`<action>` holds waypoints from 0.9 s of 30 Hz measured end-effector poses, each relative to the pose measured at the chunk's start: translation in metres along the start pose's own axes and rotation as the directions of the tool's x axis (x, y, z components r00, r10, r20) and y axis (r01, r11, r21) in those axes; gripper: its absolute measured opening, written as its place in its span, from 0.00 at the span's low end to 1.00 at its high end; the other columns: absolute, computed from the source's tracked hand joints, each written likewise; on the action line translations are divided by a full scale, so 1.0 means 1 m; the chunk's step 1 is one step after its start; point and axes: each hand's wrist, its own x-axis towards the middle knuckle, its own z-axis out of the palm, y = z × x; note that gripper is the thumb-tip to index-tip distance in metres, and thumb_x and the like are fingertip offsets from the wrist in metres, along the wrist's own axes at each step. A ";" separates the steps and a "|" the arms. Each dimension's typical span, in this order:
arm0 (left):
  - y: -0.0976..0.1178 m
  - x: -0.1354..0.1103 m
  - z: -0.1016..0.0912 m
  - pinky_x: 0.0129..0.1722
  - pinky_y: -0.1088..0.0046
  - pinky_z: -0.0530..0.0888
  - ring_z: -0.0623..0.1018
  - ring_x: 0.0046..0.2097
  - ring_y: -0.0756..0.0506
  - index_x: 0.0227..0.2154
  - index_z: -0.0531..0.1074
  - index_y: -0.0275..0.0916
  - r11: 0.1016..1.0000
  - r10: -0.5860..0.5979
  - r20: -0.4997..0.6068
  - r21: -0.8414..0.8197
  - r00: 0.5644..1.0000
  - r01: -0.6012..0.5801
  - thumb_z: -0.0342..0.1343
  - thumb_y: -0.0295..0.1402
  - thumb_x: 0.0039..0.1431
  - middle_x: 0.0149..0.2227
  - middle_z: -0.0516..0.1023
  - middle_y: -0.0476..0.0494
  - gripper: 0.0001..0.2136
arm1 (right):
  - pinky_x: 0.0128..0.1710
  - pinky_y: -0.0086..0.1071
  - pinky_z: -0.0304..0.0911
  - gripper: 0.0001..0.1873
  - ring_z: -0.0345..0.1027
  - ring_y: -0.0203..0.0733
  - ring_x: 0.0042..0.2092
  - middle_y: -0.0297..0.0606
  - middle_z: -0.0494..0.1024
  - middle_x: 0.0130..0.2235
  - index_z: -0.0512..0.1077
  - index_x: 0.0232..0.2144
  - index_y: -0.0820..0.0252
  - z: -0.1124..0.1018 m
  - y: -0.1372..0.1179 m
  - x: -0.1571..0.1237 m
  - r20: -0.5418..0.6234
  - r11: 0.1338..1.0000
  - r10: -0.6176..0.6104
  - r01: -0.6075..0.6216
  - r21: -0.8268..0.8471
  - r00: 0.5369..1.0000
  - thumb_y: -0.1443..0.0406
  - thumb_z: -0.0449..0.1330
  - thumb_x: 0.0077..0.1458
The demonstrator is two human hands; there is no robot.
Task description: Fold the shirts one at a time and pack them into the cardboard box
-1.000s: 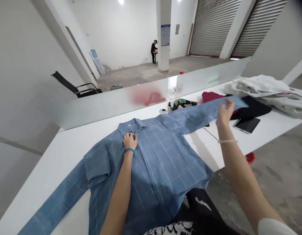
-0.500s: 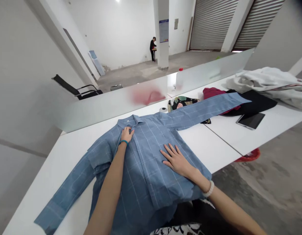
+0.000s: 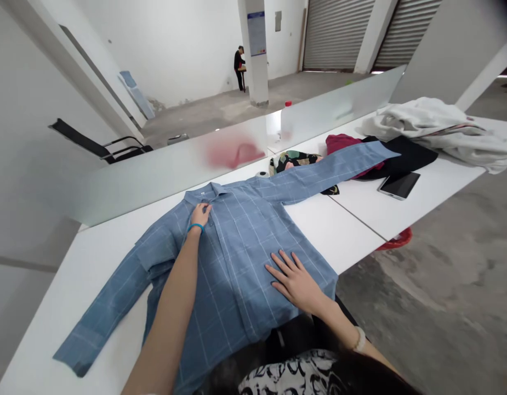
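Observation:
A blue checked long-sleeved shirt (image 3: 253, 230) lies front up on the white table, its collar pointing away from me and its sleeves spread to both sides. Just below the collar, my left hand (image 3: 201, 214) is closed, with bent fingers and thumb gripping the cloth by the front opening. My right hand (image 3: 296, 281) rests palm down on the lower front of the shirt, its fingers spread. The right sleeve reaches over a patterned cloth (image 3: 294, 159) and a dark red cloth (image 3: 339, 142). The shirt's hem drops over the near table edge toward my lap.
A frosted divider (image 3: 171, 178) runs along the table's back edge. On the right are a phone (image 3: 400, 185), black cloth (image 3: 415, 159) and a pale cloth pile (image 3: 426, 120). A red basket (image 3: 397, 240) shows below the table. Another person (image 3: 239, 68) stands far off.
My right hand has slid down the shirt toward the hem. My left hand stays just below the collar. The whole view has shifted slightly.

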 end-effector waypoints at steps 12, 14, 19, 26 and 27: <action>0.015 -0.010 0.009 0.41 0.68 0.70 0.76 0.39 0.43 0.34 0.70 0.36 0.987 -0.160 0.044 -0.009 0.986 0.161 0.56 0.37 0.54 0.33 0.77 0.42 0.09 | 0.43 0.36 0.63 0.15 0.68 0.42 0.44 0.41 0.75 0.40 0.70 0.44 0.58 -0.010 -0.057 0.017 0.029 0.972 -0.191 0.185 0.145 0.981 0.63 0.45 0.65; 0.014 -0.003 0.006 0.38 0.70 0.70 0.76 0.35 0.46 0.34 0.70 0.35 0.984 -0.173 0.075 -0.034 0.982 0.176 0.54 0.37 0.57 0.32 0.76 0.45 0.10 | 0.38 0.34 0.64 0.13 0.70 0.42 0.39 0.40 0.75 0.36 0.69 0.40 0.60 -0.006 -0.076 0.031 0.096 0.969 -0.201 0.183 0.169 0.975 0.59 0.49 0.63; 0.013 0.001 -0.002 0.33 0.70 0.72 0.74 0.30 0.51 0.36 0.70 0.34 0.982 -0.157 0.120 -0.088 0.980 0.168 0.51 0.41 0.61 0.31 0.74 0.48 0.13 | 0.30 0.34 0.65 0.15 0.73 0.47 0.35 0.45 0.76 0.35 0.68 0.40 0.64 0.005 -0.099 0.053 0.247 0.992 0.037 -0.065 0.107 0.968 0.57 0.55 0.59; 0.011 -0.006 -0.002 0.36 0.72 0.69 0.76 0.33 0.47 0.35 0.68 0.40 0.987 -0.139 0.056 -0.078 0.989 0.143 0.53 0.40 0.57 0.29 0.76 0.49 0.09 | 0.23 0.32 0.62 0.06 0.73 0.45 0.30 0.47 0.77 0.33 0.74 0.31 0.63 0.000 -0.103 0.051 0.356 0.996 -0.082 0.091 -0.008 0.931 0.71 0.56 0.55; 0.011 -0.008 -0.001 0.37 0.72 0.69 0.76 0.35 0.47 0.36 0.68 0.41 0.988 -0.131 0.037 -0.076 0.991 0.134 0.53 0.40 0.57 0.30 0.77 0.49 0.09 | 0.23 0.32 0.62 0.06 0.73 0.45 0.30 0.46 0.77 0.32 0.75 0.31 0.63 0.000 -0.104 0.052 0.364 0.996 -0.078 0.089 -0.014 0.928 0.71 0.57 0.55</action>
